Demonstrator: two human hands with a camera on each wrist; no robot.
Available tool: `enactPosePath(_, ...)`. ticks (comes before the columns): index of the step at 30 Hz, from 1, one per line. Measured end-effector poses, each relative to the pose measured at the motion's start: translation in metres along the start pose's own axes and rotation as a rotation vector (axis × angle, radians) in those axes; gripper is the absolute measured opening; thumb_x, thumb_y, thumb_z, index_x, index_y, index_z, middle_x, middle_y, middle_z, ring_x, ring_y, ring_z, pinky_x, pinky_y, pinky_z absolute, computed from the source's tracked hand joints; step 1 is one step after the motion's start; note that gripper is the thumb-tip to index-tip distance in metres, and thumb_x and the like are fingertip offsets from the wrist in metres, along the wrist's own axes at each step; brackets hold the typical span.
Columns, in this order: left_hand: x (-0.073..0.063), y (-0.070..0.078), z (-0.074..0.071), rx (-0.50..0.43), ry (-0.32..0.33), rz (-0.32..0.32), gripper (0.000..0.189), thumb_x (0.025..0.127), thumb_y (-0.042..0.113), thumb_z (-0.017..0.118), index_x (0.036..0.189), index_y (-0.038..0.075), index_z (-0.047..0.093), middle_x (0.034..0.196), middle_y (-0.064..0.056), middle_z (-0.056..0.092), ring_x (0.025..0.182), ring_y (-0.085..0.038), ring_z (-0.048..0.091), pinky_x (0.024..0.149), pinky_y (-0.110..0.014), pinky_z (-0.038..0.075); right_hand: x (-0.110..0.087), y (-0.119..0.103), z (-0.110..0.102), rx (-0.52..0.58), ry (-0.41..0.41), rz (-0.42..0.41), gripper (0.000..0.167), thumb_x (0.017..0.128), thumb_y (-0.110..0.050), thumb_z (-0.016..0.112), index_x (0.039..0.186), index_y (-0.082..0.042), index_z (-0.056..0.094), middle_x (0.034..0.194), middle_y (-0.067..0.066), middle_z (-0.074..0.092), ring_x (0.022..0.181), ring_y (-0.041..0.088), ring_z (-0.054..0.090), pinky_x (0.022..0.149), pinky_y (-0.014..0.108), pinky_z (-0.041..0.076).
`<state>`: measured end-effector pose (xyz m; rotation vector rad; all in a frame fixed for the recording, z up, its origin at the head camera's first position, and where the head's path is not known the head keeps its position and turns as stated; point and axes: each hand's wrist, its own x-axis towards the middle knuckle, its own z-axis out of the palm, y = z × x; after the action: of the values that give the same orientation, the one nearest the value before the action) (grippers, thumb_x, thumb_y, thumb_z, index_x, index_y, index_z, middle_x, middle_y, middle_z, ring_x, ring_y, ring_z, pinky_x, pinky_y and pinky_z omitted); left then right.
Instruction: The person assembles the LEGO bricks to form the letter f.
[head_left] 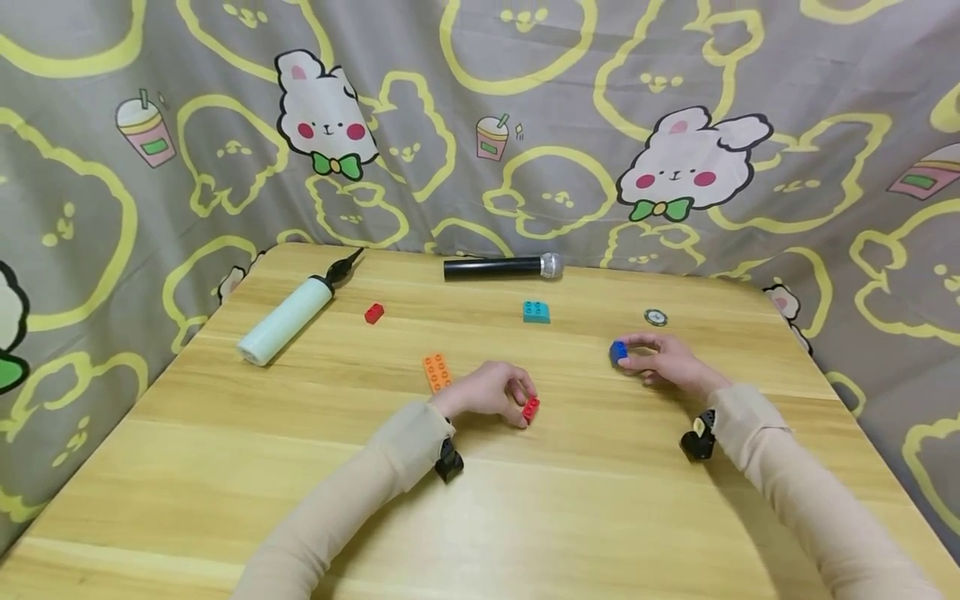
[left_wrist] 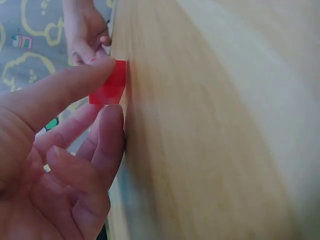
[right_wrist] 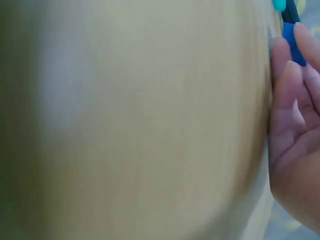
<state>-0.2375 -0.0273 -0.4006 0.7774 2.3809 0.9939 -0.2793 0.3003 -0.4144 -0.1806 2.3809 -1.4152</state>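
Between thumb and fingers, my left hand [head_left: 491, 392] pinches a red toy brick [head_left: 531, 408] close to the middle of the table. The left wrist view shows the same red brick [left_wrist: 109, 84] from the side, at the fingertips. Farther right, my right hand [head_left: 667, 363] pinches a blue toy brick [head_left: 618, 353] by its sides. Part of that blue brick [right_wrist: 294, 44] shows at the edge of the right wrist view. An orange brick [head_left: 437, 372] lies behind the left wrist, its near end hidden by it.
A second red brick [head_left: 374, 313] and a teal brick [head_left: 536, 312] lie farther back on the wooden table [head_left: 525, 517]. A pale hand pump [head_left: 288, 319] is at the left, a microphone [head_left: 502, 267] at the back edge. A round chip [head_left: 656, 317] sits beyond the right hand.
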Motion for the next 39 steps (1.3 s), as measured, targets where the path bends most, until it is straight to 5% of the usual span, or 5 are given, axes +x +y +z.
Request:
enactPosePath(4, 0.000, -0.003, 0.002, 0.008, 0.017, 0.029, 0.040, 0.071, 0.007, 0.083, 0.107, 0.009, 0.067, 0.091, 0.001, 0.066, 0.088, -0.011, 0.058, 0.087, -0.025, 0.044, -0.001, -0.019, 0.026, 0.010, -0.051, -0.049, 0.057, 0.087, -0.024, 0.071, 0.134, 0.000, 0.048, 0.133, 0.025, 0.049, 0.080, 0.013, 0.068, 0.060, 0.026, 0.053)
enactPosePath(12, 0.002, -0.004, 0.000, -0.061, -0.005, 0.005, 0.032, 0.070, 0.002, 0.082, 0.098, 0.009, 0.066, 0.086, -0.001, 0.065, 0.065, -0.009, 0.054, 0.052, -0.020, 0.047, -0.014, -0.056, 0.077, 0.022, -0.029, -0.179, 0.045, 0.082, -0.018, 0.075, 0.120, -0.001, 0.059, 0.117, 0.018, 0.059, 0.067, 0.019, 0.067, 0.047, 0.022, 0.042)
enactPosePath(19, 0.002, -0.006, 0.000, -0.087, -0.003, -0.040, 0.032, 0.070, 0.007, 0.083, 0.096, 0.008, 0.065, 0.085, -0.001, 0.065, 0.060, -0.009, 0.054, 0.049, -0.021, 0.047, -0.026, -0.055, 0.109, 0.095, -0.069, -0.202, 0.045, 0.080, -0.009, 0.075, 0.118, 0.005, 0.056, 0.116, 0.021, 0.058, 0.053, 0.012, 0.059, 0.049, 0.023, 0.045)
enactPosePath(25, 0.003, -0.008, 0.003, -0.095, 0.008, -0.042, 0.032, 0.069, 0.009, 0.084, 0.095, 0.008, 0.066, 0.082, -0.001, 0.066, 0.058, -0.008, 0.054, 0.048, -0.020, 0.046, -0.029, -0.053, 0.124, 0.139, 0.002, -0.182, 0.041, 0.078, -0.007, 0.077, 0.112, 0.004, 0.057, 0.113, 0.018, 0.060, 0.046, 0.009, 0.049, 0.044, 0.022, 0.039)
enactPosePath(39, 0.003, -0.006, 0.004, -0.092, 0.030, -0.045, 0.030, 0.069, 0.012, 0.086, 0.090, 0.009, 0.065, 0.075, 0.002, 0.063, 0.054, -0.006, 0.053, 0.046, -0.019, 0.045, -0.032, -0.051, 0.137, 0.010, 0.127, -0.219, 0.037, 0.070, -0.013, 0.085, 0.099, -0.002, 0.065, 0.105, 0.016, 0.068, 0.040, 0.004, 0.031, 0.041, 0.019, 0.026)
